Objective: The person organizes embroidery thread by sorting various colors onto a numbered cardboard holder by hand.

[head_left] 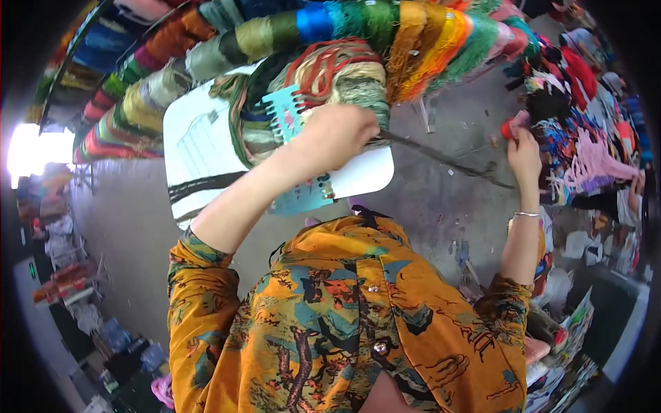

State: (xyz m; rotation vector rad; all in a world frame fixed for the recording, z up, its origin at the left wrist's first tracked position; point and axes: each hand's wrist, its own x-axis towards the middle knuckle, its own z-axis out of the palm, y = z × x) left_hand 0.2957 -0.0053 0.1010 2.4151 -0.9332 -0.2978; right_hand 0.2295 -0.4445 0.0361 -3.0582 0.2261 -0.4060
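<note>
My left hand (344,134) is closed over a white board (372,172), with a dark strand (441,157) coming out of its fingers. The strand stretches right, towards my right wrist. Under and beside that hand lie a light-blue notched card (306,198) and a bundle of red, cream and green threads (337,72). My right hand (525,158) is raised at the right, fingers closed around something small and red that I cannot make out. Whether it also holds the strand is hidden.
Hanks of coloured thread (282,34) hang along a rack across the top. More yarn and tassels (592,158) are heaped at the right. Bags and piled goods (82,316) stand at the lower left, on a grey floor (131,227).
</note>
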